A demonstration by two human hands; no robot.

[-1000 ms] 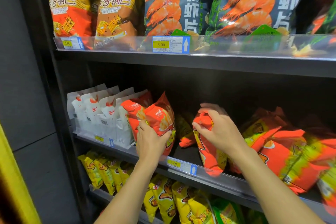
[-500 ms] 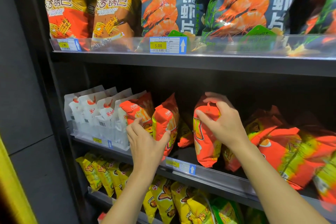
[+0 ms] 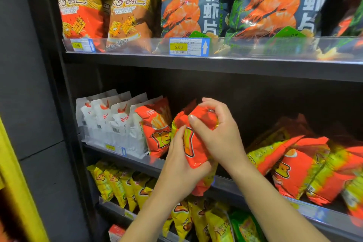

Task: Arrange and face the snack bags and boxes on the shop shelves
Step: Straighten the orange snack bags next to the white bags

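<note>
**Orange fries bag [image 3: 196, 153] held upright in both hands, centre of frame.**
My right hand [image 3: 222, 135] grasps the bag's top and my left hand [image 3: 180, 171] clasps its lower half. The long axis is near vertical, just right of the standing fries bag [image 3: 157, 131], over the middle shelf [image 3: 225, 183]. The film is glossy and crinkled, with the logo partly covered.

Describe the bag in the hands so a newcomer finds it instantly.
Look on the middle shelf, below the 5.00 tag. Right of the white pouches and the upright fries bag is an orange bag. Unlike its neighbours, it is gripped: left hand low, right hand on its top.
</note>
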